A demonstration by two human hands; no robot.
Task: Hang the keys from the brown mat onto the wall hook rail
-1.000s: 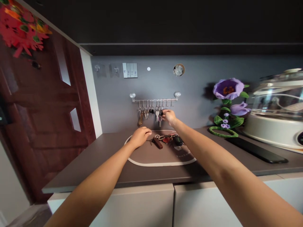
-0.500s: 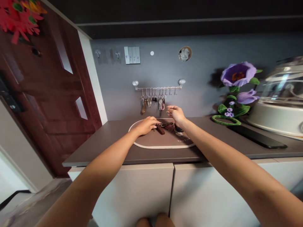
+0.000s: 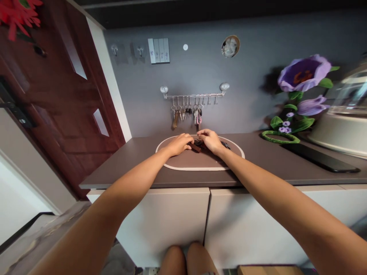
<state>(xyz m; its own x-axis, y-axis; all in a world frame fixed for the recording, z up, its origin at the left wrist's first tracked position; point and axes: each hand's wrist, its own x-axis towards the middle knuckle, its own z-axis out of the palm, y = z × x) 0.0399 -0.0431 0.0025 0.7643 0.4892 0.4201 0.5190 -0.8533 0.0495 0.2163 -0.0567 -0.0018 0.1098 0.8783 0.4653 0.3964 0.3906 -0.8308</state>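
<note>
An oval brown mat [image 3: 197, 162] with a pale rim lies on the dark counter. On it is a bunch of keys and fobs, among them a dark brown tag [image 3: 195, 148]. My left hand [image 3: 180, 144] is closed at the bunch's left end, its fingertips beside the brown tag. Over the middle of the bunch is my right hand [image 3: 210, 141], fingers curled together; what they hold, if anything, is too small to name. Dark key pieces [image 3: 226, 145] show just right of that hand. Behind, several keys [image 3: 187, 112] hang from a clear hook rail [image 3: 195, 96].
Toward the right of the counter [image 3: 114, 162] stand a purple flower ornament [image 3: 305, 74], a black phone-like slab [image 3: 321, 157] and a white appliance with a clear lid [image 3: 338, 131]. A dark red door [image 3: 57, 95] is at the left. White cabinet doors are below.
My right hand has moved left, closer to my left hand, and its fingers have curled in over the bunch. The camera view has tilted down a little.
</note>
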